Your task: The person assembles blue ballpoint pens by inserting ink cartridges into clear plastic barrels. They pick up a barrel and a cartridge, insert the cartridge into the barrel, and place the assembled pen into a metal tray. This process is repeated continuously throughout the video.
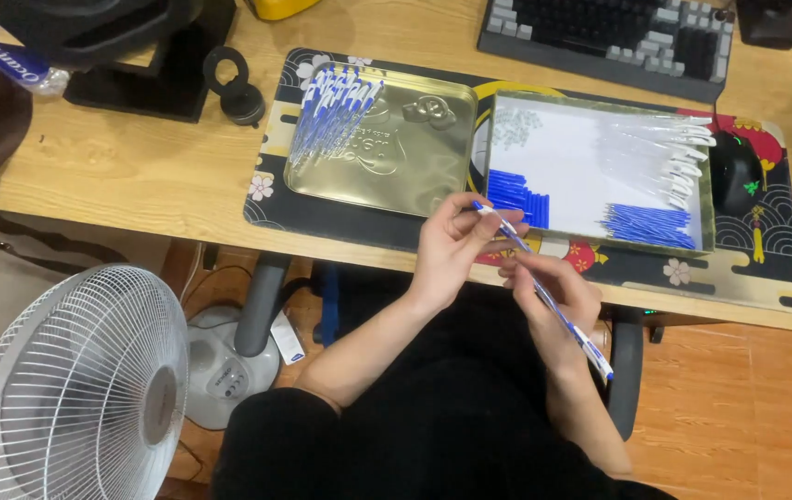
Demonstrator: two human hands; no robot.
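Note:
My left hand (pixel 452 243) pinches the blue-tipped upper end of a ballpoint pen (pixel 544 292), and my right hand (pixel 553 296) grips its clear barrel lower down. The pen slants down to the right, over my lap at the desk's front edge. Just beyond my hands a gold tin tray (pixel 709 199) holds blue caps (pixel 516 194), blue refills (pixel 651 225) and clear pen barrels (pixel 665 153). To the left a gold tin lid (pixel 414 157) carries a pile of finished pens (pixel 331 116).
A patterned desk mat (pixel 340 218) lies under both tins on the wooden desk (pixel 118 167). A keyboard (pixel 609 32) and a black mouse (pixel 737 171) sit at the back right. A white floor fan (pixel 81 389) stands at the lower left.

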